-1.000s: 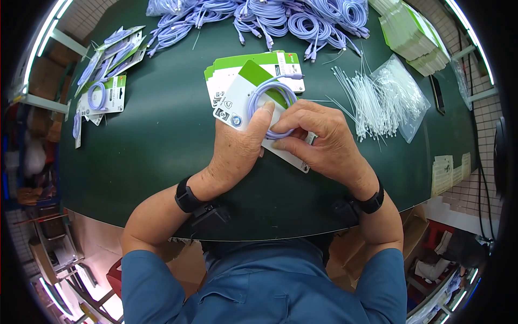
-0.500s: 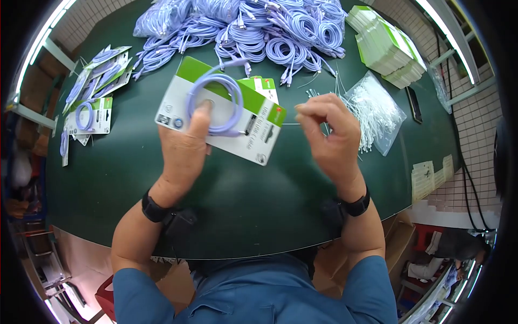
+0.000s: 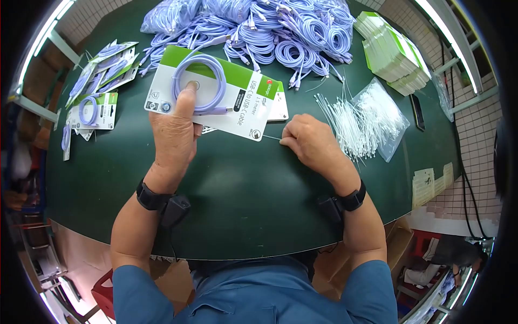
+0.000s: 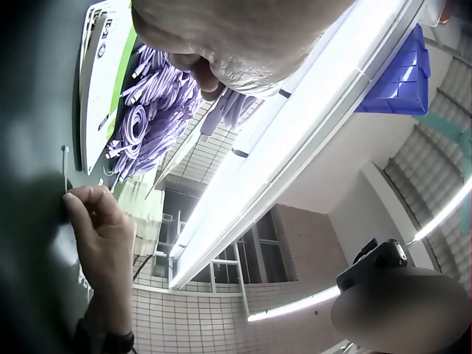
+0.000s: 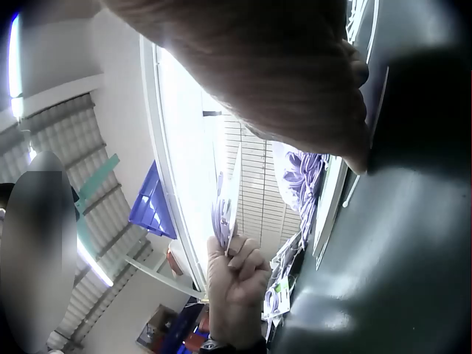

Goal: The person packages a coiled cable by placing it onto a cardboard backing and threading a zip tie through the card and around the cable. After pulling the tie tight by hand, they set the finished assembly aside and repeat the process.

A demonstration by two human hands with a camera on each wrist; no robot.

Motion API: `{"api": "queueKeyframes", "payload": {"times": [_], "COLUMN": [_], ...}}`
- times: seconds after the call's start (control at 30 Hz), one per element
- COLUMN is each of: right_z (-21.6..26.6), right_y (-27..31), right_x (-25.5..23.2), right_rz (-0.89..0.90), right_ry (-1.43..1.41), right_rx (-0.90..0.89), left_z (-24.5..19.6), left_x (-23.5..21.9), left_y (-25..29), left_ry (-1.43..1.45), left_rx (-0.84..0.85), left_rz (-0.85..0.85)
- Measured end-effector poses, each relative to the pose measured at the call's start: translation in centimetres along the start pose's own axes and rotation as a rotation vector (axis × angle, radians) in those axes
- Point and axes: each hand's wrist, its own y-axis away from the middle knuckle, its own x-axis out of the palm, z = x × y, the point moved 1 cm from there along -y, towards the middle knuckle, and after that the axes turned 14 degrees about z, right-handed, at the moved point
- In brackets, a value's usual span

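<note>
My left hand (image 3: 175, 127) holds up a white and green packaging card (image 3: 245, 119) labelled as a USB-C cable. Against the card's face, the left thumb presses inside the loop of a coiled lilac USB cable (image 3: 220, 83). To the right and lower, my right hand (image 3: 313, 141) pinches a thin white cable tie (image 3: 268, 137) between thumb and forefinger. The tie (image 4: 65, 166) points away from the fingertips in the left wrist view, close over the table. In the right wrist view, the left hand (image 5: 237, 287) grips the card from below, its fingers behind.
More cards (image 3: 279, 110) lie partly hidden behind the held one. Lilac cables (image 3: 297, 32) heap at the back. Loose cable ties (image 3: 345, 127), a plastic bag of ties (image 3: 391, 135), a phone (image 3: 417, 112) and stacked cards (image 3: 391, 56) are at right; cards with cables (image 3: 108, 110) at left.
My hands have parted from working together at the cable on the card. The left carried card and coil leftward; the right moved right, then down and slightly left with the tie.
</note>
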Motion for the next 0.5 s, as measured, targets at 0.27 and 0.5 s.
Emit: {"api": "queueKeyframes", "payload": {"times": [0.27, 0.5], "right_z": [1.4, -0.9], "right_y": [0.9, 2.3], "right_x": [0.1, -4.2], "right_rz": [-0.156, -0.412], "right_ry": [-0.038, -0.769], "right_rx": [-0.009, 0.163], "left_z": [0.8, 1.8], "left_x": [-0.3, -1.5], "left_y": [0.8, 2.4], "left_ry": [-0.052, -1.251], "left_rx": [0.032, 0.917], "left_rz": [0.006, 0.28]}}
